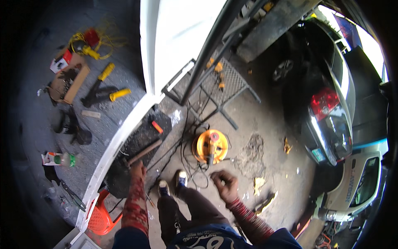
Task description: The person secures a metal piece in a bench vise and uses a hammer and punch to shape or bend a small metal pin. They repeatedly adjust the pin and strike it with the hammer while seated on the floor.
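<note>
My left hand is stretched forward over a black surface with its fingers curled closed. Just beyond its knuckles is a hammer with a wooden handle. I cannot make out what, if anything, those fingers hold. To the right, my right hand hangs over the floor, fingers loosely bent, a gap between thumb and fingers, and no object visible in it. Ahead of it stands an orange-yellow round machine with a dark handle and cables. A small red-orange object lies beyond the hammer.
A curved white panel edge runs along my left. Beyond it lie yellow-handled tools, a cardboard box and pliers. A red plastic stool is near my left arm. Ahead stands a mesh metal stand; cars are parked right.
</note>
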A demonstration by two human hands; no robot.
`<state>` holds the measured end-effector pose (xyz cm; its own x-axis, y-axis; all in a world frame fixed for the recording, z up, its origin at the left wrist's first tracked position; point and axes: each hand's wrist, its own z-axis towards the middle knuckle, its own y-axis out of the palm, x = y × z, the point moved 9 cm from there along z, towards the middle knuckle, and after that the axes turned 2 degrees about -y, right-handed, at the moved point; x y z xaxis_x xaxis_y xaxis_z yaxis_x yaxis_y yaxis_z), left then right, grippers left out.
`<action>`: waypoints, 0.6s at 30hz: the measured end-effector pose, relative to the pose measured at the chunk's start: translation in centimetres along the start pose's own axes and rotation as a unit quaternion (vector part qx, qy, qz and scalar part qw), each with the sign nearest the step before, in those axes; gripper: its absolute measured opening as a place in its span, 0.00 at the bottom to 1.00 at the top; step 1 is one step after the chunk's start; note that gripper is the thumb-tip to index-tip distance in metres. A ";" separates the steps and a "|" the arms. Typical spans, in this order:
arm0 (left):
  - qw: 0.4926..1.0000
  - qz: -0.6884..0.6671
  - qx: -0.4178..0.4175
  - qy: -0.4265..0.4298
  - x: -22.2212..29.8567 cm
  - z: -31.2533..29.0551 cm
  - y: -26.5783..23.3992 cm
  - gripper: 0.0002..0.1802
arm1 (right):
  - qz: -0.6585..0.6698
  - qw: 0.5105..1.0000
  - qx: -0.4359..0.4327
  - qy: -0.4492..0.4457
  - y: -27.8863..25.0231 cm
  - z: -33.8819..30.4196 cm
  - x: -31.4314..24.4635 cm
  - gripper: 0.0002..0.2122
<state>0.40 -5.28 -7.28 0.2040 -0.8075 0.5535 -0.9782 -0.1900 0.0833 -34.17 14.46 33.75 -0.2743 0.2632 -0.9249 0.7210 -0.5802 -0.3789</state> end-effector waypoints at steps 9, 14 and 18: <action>0.983 -0.093 0.059 -0.147 2.0 7.5 0.7 0.49 | 0.024 0.991 0.129 0.024 -2.1 1.8 2.7 0.02; 0.978 -0.063 0.140 -0.139 0.3 8.7 0.1 0.45 | -0.004 0.989 0.143 0.047 -2.4 -0.6 5.3 0.03; 0.976 -0.076 0.151 -0.141 -1.4 9.5 0.3 0.45 | -0.019 0.984 0.164 0.068 -2.6 -2.6 8.2 0.03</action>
<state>0.20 -9.48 -15.91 0.3890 -0.8708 0.3008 -0.8892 -0.4402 -0.1246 -36.64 20.07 27.22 -0.1927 0.3778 -0.9056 0.4610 -0.7798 -0.4235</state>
